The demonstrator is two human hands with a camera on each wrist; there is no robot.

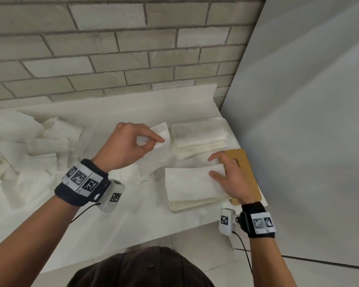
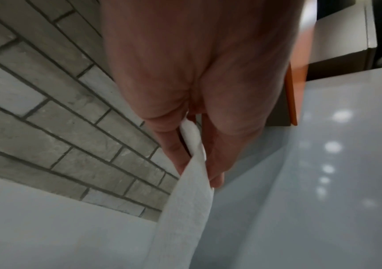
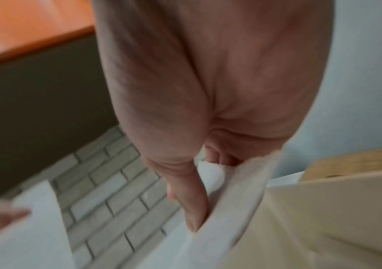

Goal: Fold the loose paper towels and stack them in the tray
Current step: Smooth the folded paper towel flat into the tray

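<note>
My left hand (image 1: pixel 159 141) pinches the corner of a white paper towel (image 1: pixel 160 130) and holds it up above the counter. In the left wrist view the paper towel (image 2: pixel 185 218) hangs down from between thumb and fingers (image 2: pixel 176 154). My right hand (image 1: pixel 210 166) pinches the right edge of a folded paper towel (image 1: pixel 191 183) that lies on the cream tray (image 1: pixel 180 207). The right wrist view shows this edge (image 3: pixel 213 171) between thumb and fingers over the tray (image 3: pixel 323 209). I cannot tell whether both hands hold one sheet. Loose towels (image 1: pixel 46 139) lie heaped at the left.
A stack of folded towels (image 1: pixel 197 137) sits behind the tray. A brown wooden board (image 1: pixel 247 177) lies under my right hand at the counter's right end. A brick wall (image 1: pixel 112 48) backs the counter and a white panel (image 1: pixel 298 121) closes the right side.
</note>
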